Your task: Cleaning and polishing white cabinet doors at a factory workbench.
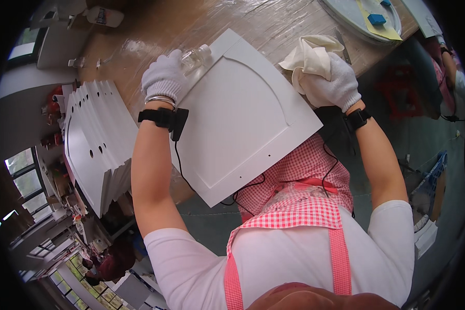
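Right hand [339, 84] curled round cloth [311, 58]

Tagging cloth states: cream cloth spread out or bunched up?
Bunched up: the cream cloth gathers in overlapping folds in the gloved right hand.

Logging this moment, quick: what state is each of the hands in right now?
Left hand: closed, holding a clear bottle.
Right hand: closed, holding a cream cloth.

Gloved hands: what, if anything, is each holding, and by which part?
The left hand holds a clear bottle by the end away from its neck; the right hand holds a cream cloth by a bunched portion.
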Demonstrator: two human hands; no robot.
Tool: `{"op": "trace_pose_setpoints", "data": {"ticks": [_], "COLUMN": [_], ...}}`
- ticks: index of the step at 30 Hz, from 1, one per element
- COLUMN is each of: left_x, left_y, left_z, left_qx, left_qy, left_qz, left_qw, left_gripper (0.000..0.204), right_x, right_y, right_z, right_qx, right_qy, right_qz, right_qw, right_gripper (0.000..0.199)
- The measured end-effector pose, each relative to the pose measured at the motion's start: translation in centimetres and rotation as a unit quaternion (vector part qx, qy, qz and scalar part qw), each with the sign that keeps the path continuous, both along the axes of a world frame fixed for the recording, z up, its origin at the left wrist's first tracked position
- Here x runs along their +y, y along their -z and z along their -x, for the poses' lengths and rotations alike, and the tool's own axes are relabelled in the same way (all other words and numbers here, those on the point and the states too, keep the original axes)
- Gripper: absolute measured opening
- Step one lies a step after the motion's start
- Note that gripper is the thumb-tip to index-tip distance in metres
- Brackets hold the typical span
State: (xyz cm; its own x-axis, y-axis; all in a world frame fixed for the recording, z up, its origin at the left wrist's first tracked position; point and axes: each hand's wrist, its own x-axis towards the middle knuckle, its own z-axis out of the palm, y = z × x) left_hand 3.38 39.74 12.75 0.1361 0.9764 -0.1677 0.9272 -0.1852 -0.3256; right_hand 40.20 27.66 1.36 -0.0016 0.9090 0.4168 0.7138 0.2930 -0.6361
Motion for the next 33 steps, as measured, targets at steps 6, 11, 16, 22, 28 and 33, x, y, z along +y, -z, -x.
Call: {"op": "trace_pose_setpoints", "data": {"ticks": [6, 11, 16, 22, 28, 33], "left_x": [-0.2, -2.2, -5.4, -10.7, -15.0, -17.5], "left_y": [-1.2, -1.7, -1.4, -1.2, -1.7, -1.2], "left_z": [-4.2, -6.1, -7.9, -10.4, -12.2, -11.6], "left_qx": [0.036, 0.060, 0.047, 0.017, -0.010, -0.044], "left_qy": [0.082, 0.118, 0.152, 0.216, 0.246, 0.204], "left_qz": [-0.036, -0.028, -0.038, -0.018, 0.007, 0.016], "left_qw": [0.995, 0.991, 0.987, 0.976, 0.969, 0.978], "left_gripper": [0.025, 0.023, 0.022, 0.035, 0.031, 0.036], "right_x": [-0.1, -0.4, -0.1, 0.1, -0.1, 0.4], "right_y": [1.2, 2.0, 2.1, 2.5, 2.2, 1.9], "right_z": [-0.8, -1.1, -1.2, -1.2, -1.1, -0.5], "right_qx": [0.101, 0.124, 0.104, 0.094, 0.095, 0.119], "right_qy": [0.011, 0.022, 0.018, 0.035, 0.038, 0.016], "right_qz": [-0.005, 0.006, -0.014, 0.009, 0.028, 0.027], "right_qw": [0.995, 0.992, 0.994, 0.995, 0.994, 0.992], "right_gripper": [0.040, 0.041, 0.041, 0.046, 0.050, 0.053]}}
